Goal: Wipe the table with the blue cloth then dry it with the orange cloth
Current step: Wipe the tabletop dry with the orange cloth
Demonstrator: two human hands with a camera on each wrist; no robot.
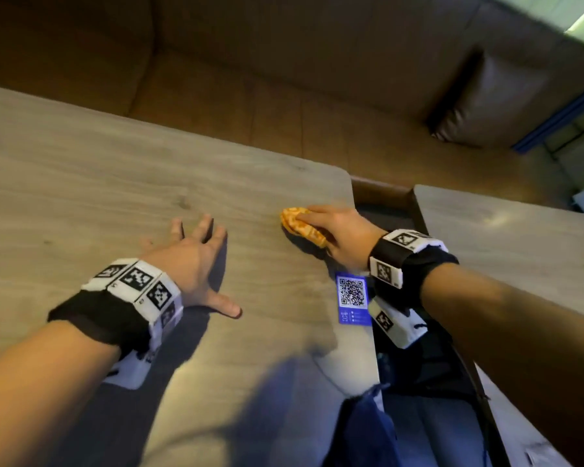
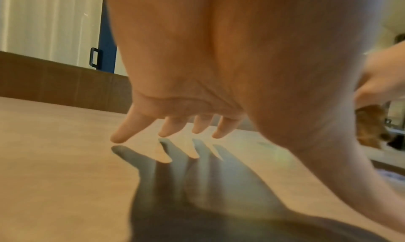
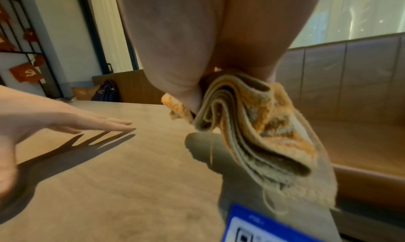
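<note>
right hand (image 1: 343, 235) gripping orange cloth (image 1: 302, 225), left hand (image 1: 191, 261) splayed

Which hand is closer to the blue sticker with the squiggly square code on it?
The right hand, holding the orange cloth, is closer: it sits just beyond the blue sticker near the table edge. The left hand is spread open farther off to the sticker's left.

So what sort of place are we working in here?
Probably a restaurant or café booth: brown leather bench seating along the wooden table, a QR-code sticker on the tabletop, and a second table right beside it.
</note>
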